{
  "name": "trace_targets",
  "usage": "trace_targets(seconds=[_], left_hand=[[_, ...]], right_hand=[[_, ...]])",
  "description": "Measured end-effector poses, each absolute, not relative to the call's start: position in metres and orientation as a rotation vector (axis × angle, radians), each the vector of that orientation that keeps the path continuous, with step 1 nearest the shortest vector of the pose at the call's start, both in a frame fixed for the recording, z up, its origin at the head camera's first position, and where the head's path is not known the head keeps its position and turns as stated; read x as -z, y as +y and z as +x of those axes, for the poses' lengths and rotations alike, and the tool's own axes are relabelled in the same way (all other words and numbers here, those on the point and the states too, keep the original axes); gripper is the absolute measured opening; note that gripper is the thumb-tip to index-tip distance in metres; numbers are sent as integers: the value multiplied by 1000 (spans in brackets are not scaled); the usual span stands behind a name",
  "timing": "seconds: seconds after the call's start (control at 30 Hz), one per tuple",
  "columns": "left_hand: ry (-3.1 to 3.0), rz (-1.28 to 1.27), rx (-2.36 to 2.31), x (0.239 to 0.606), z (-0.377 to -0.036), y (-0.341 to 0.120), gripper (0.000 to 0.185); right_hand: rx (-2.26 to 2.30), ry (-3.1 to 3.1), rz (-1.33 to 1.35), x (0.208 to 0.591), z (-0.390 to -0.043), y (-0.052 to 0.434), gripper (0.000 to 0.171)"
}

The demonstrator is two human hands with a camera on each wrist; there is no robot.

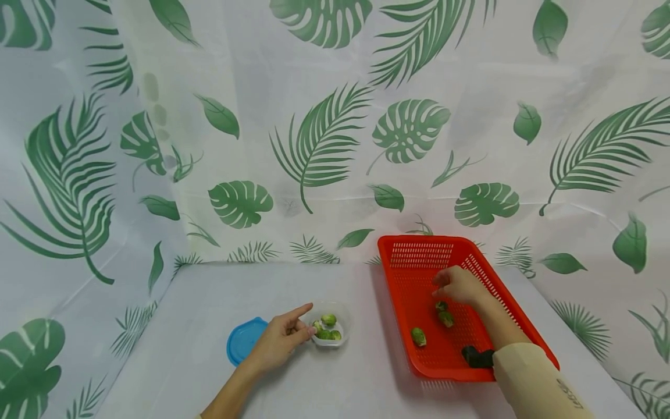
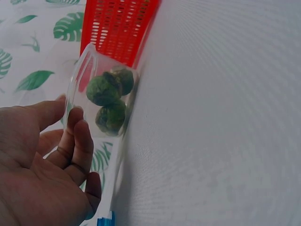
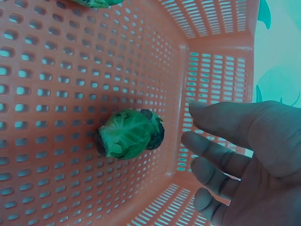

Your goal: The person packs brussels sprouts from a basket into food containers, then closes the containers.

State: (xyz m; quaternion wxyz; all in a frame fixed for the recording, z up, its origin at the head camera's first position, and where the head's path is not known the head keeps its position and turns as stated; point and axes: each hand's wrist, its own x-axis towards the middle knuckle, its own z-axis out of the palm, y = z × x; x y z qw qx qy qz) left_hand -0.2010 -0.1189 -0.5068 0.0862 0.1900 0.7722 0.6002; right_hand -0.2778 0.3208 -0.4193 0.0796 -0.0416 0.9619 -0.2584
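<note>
A small clear plastic container with several Brussels sprouts in it stands on the table. My left hand holds it at its left rim, thumb at the edge and curled fingers against the wall, while the index finger points away; the left wrist view shows this grip from below. Inside the red basket, my right hand hovers with loosely bent fingers and nothing between them. Two Brussels sprouts lie together on the basket floor near its fingertips. Another sprout lies nearer the basket's front left.
Beside my left hand lies a blue lid, partly covered by it. The perforated basket's raised walls surround my right hand. White table surface separates container and basket. A leaf-patterned curtain stands behind the table and at both sides.
</note>
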Motion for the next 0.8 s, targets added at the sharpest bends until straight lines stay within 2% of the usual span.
trace_targets(seconds=[0.8], left_hand=[[2299, 549, -1790, 507, -200, -119, 64]], right_hand=[[692, 2854, -75, 424, -278, 321, 36]])
